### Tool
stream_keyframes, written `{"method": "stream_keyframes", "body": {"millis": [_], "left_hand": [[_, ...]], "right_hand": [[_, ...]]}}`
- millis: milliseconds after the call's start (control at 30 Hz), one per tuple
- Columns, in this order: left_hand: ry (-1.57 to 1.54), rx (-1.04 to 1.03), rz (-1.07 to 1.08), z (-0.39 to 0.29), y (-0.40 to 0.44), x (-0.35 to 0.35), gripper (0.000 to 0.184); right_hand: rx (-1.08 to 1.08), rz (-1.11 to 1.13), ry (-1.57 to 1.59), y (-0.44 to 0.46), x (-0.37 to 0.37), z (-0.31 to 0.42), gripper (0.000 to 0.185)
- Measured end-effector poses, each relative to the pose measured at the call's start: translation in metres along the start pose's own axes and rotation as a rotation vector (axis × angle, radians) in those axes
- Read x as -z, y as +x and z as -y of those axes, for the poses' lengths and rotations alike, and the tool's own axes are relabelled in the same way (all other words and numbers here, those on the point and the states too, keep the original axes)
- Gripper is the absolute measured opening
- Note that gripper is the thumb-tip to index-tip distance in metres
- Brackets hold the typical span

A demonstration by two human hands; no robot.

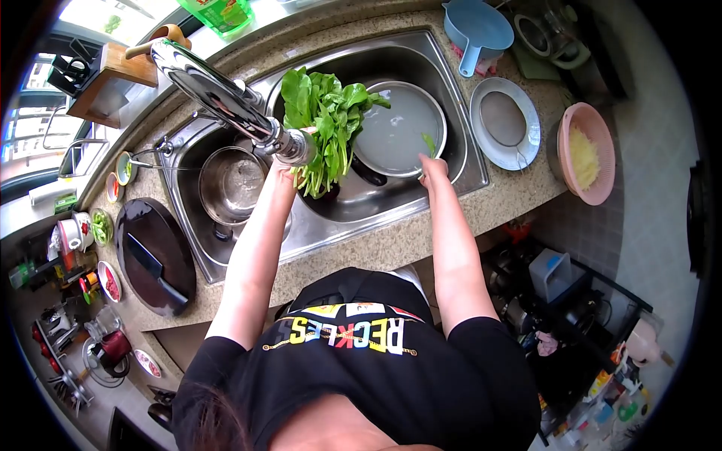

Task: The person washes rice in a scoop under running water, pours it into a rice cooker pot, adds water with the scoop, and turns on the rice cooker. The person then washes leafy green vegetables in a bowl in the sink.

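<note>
My left hand [284, 174] is closed round the stems of a bunch of leafy greens [323, 120], partly hidden behind the faucet [226, 98]. The greens hang over the right sink basin, and their leaves reach across the rim of a round metal pot [398, 124] of cloudy water. My right hand [434, 170] is closed at the pot's near right rim, its fingertips partly hidden. A single loose leaf [428, 141] shows in the pot just beyond those fingers. Another steel pot [232, 186] sits in the left basin.
A blue ladle-like scoop [478, 31], a strainer [503, 119] on a white plate [532, 124] and a pink colander [602, 188] of pale shreds stand right of the sink. To the left lie a dark cutting board [143, 218] with a cleaver [145, 255] and several small bowls.
</note>
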State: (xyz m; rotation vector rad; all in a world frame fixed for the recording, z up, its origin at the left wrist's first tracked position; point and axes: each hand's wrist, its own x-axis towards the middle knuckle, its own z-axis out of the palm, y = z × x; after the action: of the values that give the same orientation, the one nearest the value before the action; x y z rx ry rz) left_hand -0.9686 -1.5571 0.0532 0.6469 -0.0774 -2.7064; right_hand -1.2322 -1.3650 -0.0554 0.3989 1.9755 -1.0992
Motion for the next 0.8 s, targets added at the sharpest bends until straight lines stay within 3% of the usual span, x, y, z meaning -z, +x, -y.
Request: {"method": "stream_keyframes", "body": {"millis": [133,167,200,300,400,800], "left_hand": [[-0.025,-0.005,0.001,-0.001,-0.003,0.001,0.040],[-0.026,-0.008,0.002,-0.002,-0.004,0.001,0.040],[-0.031,-0.008,0.003,-0.002,-0.005,0.001,0.040],[-0.047,-0.013,-0.005,-0.004,-0.007,0.003,0.040],[-0.059,-0.018,-0.009,-0.004,-0.010,0.004,0.040],[-0.088,-0.056,-0.014,-0.005,-0.014,0.010,0.040]], "right_hand": [[0.267,0.082,-0.073,0.005,0.005,0.001,0.026],[0.392,0.069,0.004,0.004,-0.001,0.002,0.016],[0.392,0.071,0.005,0.006,-0.002,0.005,0.016],[0.512,-0.069,-0.532,-0.025,-0.005,0.039,0.029],[0.604,-0.097,-0.693,-0.036,-0.021,0.062,0.032],[0.812,0.010,-0.746,-0.062,-0.066,0.082,0.027]]}}
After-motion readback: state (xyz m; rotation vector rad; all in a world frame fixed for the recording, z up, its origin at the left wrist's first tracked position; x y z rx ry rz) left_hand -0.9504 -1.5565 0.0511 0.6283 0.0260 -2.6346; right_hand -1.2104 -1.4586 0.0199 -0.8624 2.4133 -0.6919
